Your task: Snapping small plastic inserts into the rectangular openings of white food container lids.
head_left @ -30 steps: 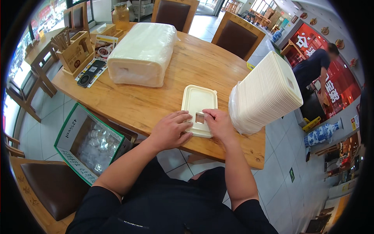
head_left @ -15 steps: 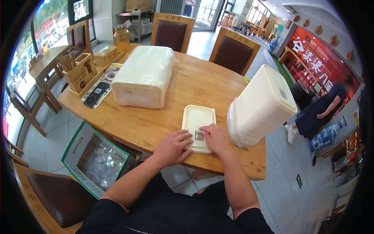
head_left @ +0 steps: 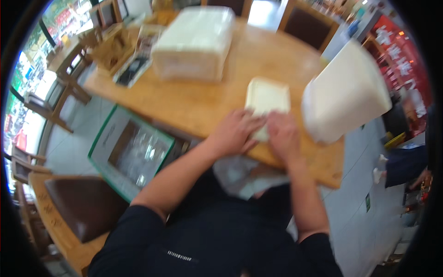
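Note:
A cream rectangular plastic lid point(head_left: 267, 94) lies on the wooden table in front of me, its near part covered by my hands. My left hand point(head_left: 236, 131) lies across the lid's near left side, fingers stretched out over it. My right hand point(head_left: 283, 134) presses on the near right side, fingertips beside those of the left; motion blur smears its fingers. Just right of the lid stands a tall leaning stack of cream lids point(head_left: 346, 94), its lower part in clear plastic wrap. The wrapped block of cream containers point(head_left: 194, 44) sits farther back on the left.
A green-edged carton point(head_left: 131, 150) holding clear wrapped items stands left of the table point(head_left: 194, 108). A dark phone point(head_left: 131, 71) and wooden holder point(head_left: 110, 51) lie at the table's far left. Chairs point(head_left: 307, 25) surround it. At the right edge a person in dark clothes point(head_left: 406, 166) is partly visible.
The view has tilted and blurred, so the table appears higher and farther right. Both hands stay at the lid; the small silvery square seen between them before is now hidden.

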Demonstrator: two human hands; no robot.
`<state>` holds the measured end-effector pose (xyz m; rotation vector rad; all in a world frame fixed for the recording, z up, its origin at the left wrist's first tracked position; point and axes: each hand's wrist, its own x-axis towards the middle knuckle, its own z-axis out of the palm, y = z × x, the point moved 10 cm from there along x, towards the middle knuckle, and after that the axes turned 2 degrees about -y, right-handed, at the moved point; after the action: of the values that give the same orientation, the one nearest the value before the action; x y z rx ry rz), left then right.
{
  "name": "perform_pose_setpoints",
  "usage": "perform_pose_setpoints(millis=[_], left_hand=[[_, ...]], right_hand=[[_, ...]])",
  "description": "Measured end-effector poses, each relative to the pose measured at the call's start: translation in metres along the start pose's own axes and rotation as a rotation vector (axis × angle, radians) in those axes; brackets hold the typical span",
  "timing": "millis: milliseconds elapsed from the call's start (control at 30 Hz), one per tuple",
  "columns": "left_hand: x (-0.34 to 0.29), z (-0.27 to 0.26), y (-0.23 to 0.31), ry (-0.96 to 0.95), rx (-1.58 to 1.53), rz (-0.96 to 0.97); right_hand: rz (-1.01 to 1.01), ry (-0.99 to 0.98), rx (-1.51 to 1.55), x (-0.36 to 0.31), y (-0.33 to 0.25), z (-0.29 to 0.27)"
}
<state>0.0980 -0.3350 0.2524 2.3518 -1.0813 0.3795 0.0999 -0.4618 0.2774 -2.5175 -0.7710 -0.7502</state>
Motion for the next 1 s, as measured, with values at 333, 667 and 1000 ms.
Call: perform_pose_setpoints(millis=[333, 667, 1000], left_hand=[[0.002, -0.002, 0.0, -0.005, 0.035, -0.013], [0.002, -0.004, 0.004, 0.035, 0.049, 0.017], [0.006, -0.004, 0.005, 0.022, 0.057, 0.013]], right_hand=[[0.058, -0.06, 0.007, -0.018, 0.0, -0.003], [0.128, -0.141, 0.15, -0.027, 0.018, 0.001], [0.118, -0.077, 0.122, -0.026, 0.018, 0.002]])
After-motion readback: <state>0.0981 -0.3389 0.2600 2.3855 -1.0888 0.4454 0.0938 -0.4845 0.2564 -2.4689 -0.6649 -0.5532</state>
